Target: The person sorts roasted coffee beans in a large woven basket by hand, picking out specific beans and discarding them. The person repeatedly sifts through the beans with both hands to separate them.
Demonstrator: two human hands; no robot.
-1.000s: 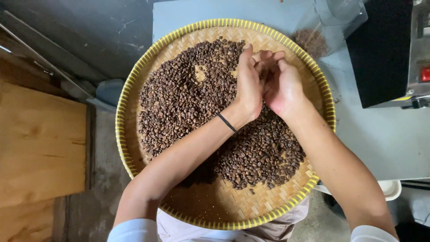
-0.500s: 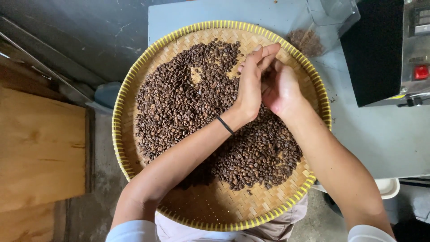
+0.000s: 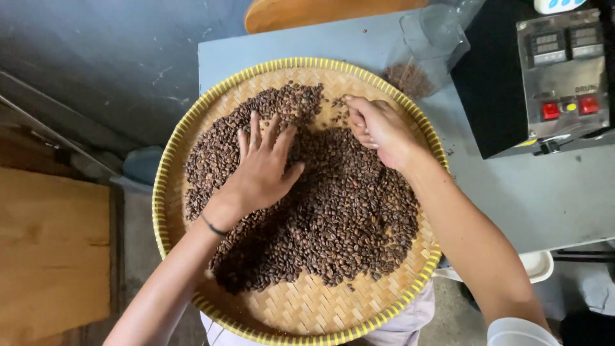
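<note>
A round woven bamboo tray (image 3: 301, 307) with a yellow rim holds a spread of dark roasted coffee beans (image 3: 339, 218). My left hand (image 3: 262, 170) lies flat on the beans at the tray's left middle, fingers spread, a dark band on its wrist. Near the tray's far right side, my right hand (image 3: 378, 128) is curled with its fingertips pinched together at the edge of the bean pile; whether it holds beans I cannot tell.
The tray rests on a grey table (image 3: 544, 198). A black machine (image 3: 544, 77) with red buttons stands at the right. A clear plastic bag (image 3: 429, 45) with some beans lies beyond the tray. A wooden board (image 3: 51, 250) is at the left, a white bowl (image 3: 535, 266) under the table edge.
My hands were together at the tray's right side. Now they are apart: the left has moved left and spread flat on the beans, while the right has stayed near the far right.
</note>
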